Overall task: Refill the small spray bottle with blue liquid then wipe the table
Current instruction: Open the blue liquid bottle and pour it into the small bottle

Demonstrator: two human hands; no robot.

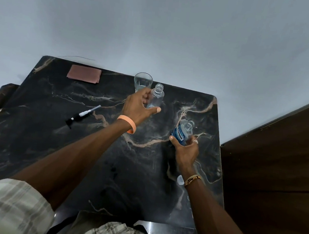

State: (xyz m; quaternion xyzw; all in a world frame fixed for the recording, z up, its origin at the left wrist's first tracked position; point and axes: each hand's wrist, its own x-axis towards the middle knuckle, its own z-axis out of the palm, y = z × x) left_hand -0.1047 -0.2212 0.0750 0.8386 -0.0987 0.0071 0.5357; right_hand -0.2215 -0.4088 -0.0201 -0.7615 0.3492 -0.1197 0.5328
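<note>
My left hand (138, 106) grips a small clear spray bottle (157, 96) that stands upright on the black marble table (54, 145), its neck open and no liquid visible inside. My right hand (186, 149) holds an uncapped bottle of blue liquid (182, 131) with a blue label, low over the table's right side. The black spray pump head with its white tube (81, 116) lies on the table to the left. A folded pinkish-brown cloth (84, 73) rests at the far left corner.
A clear drinking glass (142, 81) with a little liquid stands just behind the spray bottle. A small pale cap (180, 179) lies near my right wrist. A dark wooden cabinet (276, 165) stands close to the table's right edge. A grey wall is behind.
</note>
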